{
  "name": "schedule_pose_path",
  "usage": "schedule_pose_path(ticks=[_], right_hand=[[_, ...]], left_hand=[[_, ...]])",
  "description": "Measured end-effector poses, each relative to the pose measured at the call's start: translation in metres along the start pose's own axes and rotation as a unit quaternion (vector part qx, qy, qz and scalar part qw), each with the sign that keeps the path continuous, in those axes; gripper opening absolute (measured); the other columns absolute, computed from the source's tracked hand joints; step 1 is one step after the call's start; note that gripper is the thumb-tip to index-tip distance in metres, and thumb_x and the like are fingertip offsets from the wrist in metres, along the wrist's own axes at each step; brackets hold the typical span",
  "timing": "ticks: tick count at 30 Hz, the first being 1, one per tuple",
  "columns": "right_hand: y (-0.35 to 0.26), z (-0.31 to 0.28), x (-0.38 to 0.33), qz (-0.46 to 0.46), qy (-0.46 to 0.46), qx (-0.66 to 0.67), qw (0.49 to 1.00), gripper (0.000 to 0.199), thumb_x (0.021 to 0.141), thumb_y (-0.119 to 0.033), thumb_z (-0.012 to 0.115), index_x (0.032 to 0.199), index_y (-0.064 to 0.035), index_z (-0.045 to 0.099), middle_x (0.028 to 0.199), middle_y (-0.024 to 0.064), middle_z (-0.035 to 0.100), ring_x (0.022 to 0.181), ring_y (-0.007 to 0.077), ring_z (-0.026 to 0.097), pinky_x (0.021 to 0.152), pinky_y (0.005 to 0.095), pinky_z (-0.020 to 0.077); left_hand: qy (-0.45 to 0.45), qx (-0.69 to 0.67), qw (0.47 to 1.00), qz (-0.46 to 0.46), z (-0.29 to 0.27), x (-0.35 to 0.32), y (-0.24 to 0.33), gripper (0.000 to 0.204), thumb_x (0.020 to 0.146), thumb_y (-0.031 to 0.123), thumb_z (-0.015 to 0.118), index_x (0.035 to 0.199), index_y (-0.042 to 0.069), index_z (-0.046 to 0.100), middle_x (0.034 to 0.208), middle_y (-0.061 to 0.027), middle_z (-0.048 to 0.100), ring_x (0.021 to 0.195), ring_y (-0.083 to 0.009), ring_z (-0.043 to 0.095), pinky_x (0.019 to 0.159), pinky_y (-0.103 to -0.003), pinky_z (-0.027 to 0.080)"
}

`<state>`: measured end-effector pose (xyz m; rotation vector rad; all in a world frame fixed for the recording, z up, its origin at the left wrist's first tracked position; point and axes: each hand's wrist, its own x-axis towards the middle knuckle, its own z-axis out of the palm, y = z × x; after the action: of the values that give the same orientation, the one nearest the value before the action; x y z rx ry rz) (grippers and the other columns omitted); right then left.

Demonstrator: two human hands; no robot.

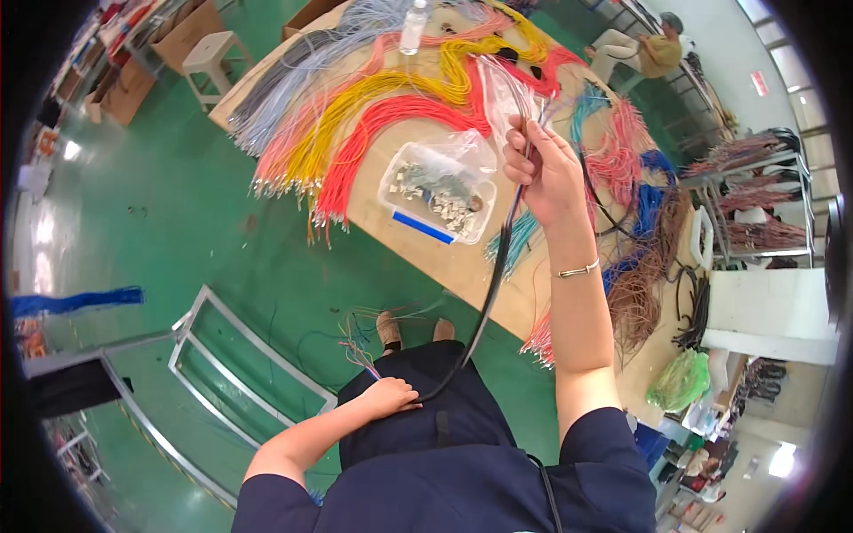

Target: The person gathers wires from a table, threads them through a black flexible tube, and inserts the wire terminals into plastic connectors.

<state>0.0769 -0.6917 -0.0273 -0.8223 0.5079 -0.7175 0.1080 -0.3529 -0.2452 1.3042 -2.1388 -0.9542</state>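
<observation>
1. Biggest thing here is the wooden tabletop (524,298), which runs out on all sides of the clear plastic box (422,227), my landmark for the rest.
2. Next, the yellow wires (382,87), a long curvy bundle lying beyond the box and off to its left.
3. Red wires (382,115) sit between those and the box, arching around its far left side, ends hanging over the tabletop edge.
4. Brown wires (644,306) are in a messy heap well to the right of the box.
5. The black cable (491,293) is the thing being handled. It hangs in a curve on the near right side of the box, stretched from hand to hand.
6. Right hand (544,169): raised just right of the box, fingers and thumb pinching the cable, with thin wires sticking out past the grip.
7. Left hand (388,397): well on the near side of the box, over the dark clothing, curled around the cable's other end. Thin coloured wires (360,355) fan out past it.
8. Clear bottle (413,27), upright, well beyond the box.
9. Tiniest: little white connectors (453,213), loose inside the box.
</observation>
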Motion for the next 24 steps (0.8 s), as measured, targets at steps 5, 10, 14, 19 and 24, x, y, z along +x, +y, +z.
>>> schedule_pose_path(ticks=[5,10,14,19,24], right_hand=[[-0.001,0.002,-0.024,-0.006,0.054,-0.075,0.996,0.024,0.087,-0.018,0.041,0.098,0.0027,0.048,0.061,-0.0046,0.035,0.046,0.0021,0.024,0.037,0.0164,0.0178],[0.043,-0.006,-0.062,0.1,0.025,-0.047,0.994,0.037,0.074,-0.008,0.042,0.109,0.0056,0.043,0.062,-0.0006,0.039,0.046,0.003,0.026,0.039,0.0161,0.0206],[0.069,-0.012,-0.082,0.147,0.013,-0.044,0.988,0.056,0.058,-0.006,0.042,0.112,0.0073,0.039,0.063,0.0017,0.04,0.048,0.0055,0.03,0.041,0.0172,0.0239],[0.088,-0.016,-0.094,0.148,0.007,-0.093,0.985,0.049,0.062,-0.01,0.042,0.11,0.0045,0.043,0.063,0.0016,0.042,0.052,0.0063,0.034,0.046,0.0174,0.0255],[0.103,-0.023,-0.107,0.157,0.037,-0.111,0.981,0.039,0.07,-0.009,0.043,0.107,0.0022,0.046,0.064,0.0005,0.041,0.056,0.0066,0.034,0.048,0.0185,0.0257]], left_hand=[[-0.196,0.155,0.965,-0.085,0.011,0.014,-0.015,0.018,0.072,0.022,0.053,0.08,0.006,0.055,0.074,-0.0101,0.056,0.07,-0.023,0.055,0.057,-0.034,0.043],[0.376,-0.088,0.911,-0.142,-0.115,0.094,0.016,0.029,0.066,-0.007,0.051,0.094,0.001,0.053,0.084,-0.0138,0.054,0.078,-0.031,0.053,0.068,-0.037,0.043],[0.506,-0.046,0.859,-0.064,-0.201,0.114,0.039,0.03,0.066,-0.012,0.053,0.094,-0.003,0.055,0.082,-0.0114,0.051,0.072,-0.0238,0.05,0.063,-0.027,0.042],[0.456,-0.084,0.876,-0.135,-0.207,0.14,0.023,0.028,0.07,-0.009,0.053,0.098,-0.001,0.056,0.083,-0.0104,0.052,0.071,-0.0188,0.051,0.061,-0.025,0.042],[0.378,-0.291,0.859,-0.188,-0.185,0.139,0.007,0.023,0.073,-0.006,0.054,0.095,-0.002,0.056,0.086,-0.0084,0.054,0.073,-0.0129,0.054,0.064,-0.023,0.045]])
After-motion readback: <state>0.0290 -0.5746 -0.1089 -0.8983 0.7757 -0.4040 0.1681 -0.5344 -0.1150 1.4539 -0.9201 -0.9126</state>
